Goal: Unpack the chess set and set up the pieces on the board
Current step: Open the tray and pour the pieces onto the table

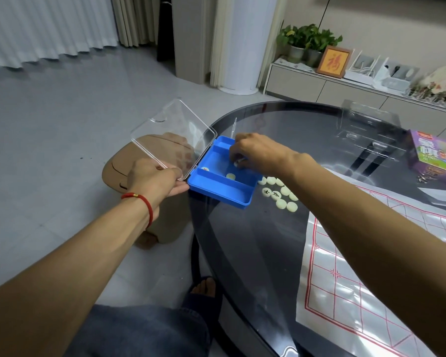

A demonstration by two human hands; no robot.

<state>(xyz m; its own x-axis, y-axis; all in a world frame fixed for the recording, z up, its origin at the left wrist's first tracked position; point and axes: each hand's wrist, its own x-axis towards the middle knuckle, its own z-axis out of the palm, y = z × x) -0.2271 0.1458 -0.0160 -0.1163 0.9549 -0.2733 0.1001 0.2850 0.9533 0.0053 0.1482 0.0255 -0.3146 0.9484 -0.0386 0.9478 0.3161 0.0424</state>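
Observation:
A blue plastic box [224, 194] sits at the left edge of the dark glass table, its clear lid [170, 135] swung open over the floor. My left hand [157, 181] grips the box's near left corner at the lid hinge. My right hand [252, 153] reaches into the box and pinches a cream round piece [238, 163]. Two more pieces [231, 176] lie inside the box. Several cream pieces [281, 193] lie on the glass just right of the box. The white board sheet [371, 266] with red lines lies at the right.
A purple carton [433, 153] and clear plastic packaging [371, 130] stand at the table's far right. A brown stool [139, 176] is on the floor under the lid. My foot in a sandal [204, 292] is by the table's edge. A low cabinet with plants runs behind.

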